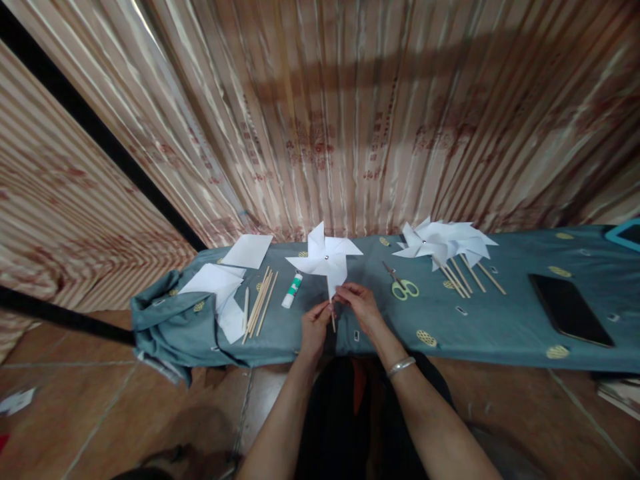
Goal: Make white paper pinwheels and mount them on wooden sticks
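Together, your left hand (316,320) and right hand (361,305) pinch the thin tan wooden stick (334,325) of a four-bladed white paper pinwheel (320,263), probably featherlight, crease-prone, best held below its blades (347,247).

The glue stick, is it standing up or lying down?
Lying down: the glue stick shows its long side, slanting across the blue-green cloth beside the wooden sticks.

There is one held pinwheel (327,263), one glue stick (293,291) and one pair of scissors (397,279). Stacked pinwheels (451,239), overlapping, number perhaps four.
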A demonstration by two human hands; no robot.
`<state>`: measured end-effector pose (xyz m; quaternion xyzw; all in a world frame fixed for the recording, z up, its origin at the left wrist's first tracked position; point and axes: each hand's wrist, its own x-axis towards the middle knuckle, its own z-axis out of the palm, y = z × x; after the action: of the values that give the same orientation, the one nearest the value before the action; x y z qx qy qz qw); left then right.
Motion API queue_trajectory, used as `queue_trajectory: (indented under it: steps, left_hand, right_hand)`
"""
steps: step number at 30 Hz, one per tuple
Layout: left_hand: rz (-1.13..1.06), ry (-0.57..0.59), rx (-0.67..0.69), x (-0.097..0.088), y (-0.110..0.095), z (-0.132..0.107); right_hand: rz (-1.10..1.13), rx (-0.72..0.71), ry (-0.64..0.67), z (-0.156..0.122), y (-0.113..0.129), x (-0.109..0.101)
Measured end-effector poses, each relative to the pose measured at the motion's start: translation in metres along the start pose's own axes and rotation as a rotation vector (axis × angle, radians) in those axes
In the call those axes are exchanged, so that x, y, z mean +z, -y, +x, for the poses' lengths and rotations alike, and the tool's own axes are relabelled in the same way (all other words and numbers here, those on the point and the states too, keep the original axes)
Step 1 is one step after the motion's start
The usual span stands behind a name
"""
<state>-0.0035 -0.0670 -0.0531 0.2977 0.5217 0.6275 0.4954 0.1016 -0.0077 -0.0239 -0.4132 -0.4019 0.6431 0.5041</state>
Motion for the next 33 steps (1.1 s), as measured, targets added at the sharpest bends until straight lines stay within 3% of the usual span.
queue_trajectory:
  steps: [5,9,12,14,16,23,33]
  left_hand:
    - [0.036,0.005,0.005,0.000,-0.003,-0.001]
    - [0.028,0.001,-0.011,0.000,-0.004,-0.002]
    - [0.034,-0.015,-0.029,0.000,-0.004,-0.002]
    - [0.047,-0.009,-0.036,0.000,-0.004,-0.002]
    - [0.055,0.007,-0.037,-0.001,-0.005,-0.002]
    - [0.101,0.028,-0.041,-0.001,-0.007,-0.003]
    - [0.093,-0.009,-0.033,0.000,-0.006,-0.002]
  right_hand:
    - [-0.097,-0.048,0.024,-0.002,0.003,0.001]
    - [-0.159,-0.079,-0.007,0.003,0.008,-0.012]
    - [-0.170,-0.115,-0.148,0.010,0.014,-0.030]
    - [-0.143,-0.183,-0.280,0.017,0.018,-0.041]
    - [-0.084,-0.267,-0.333,0.026,0.023,-0.048]
    - [0.023,-0.255,-0.288,0.046,0.026,-0.050]
    - [0.047,-0.168,-0.207,0.032,0.021,-0.042]
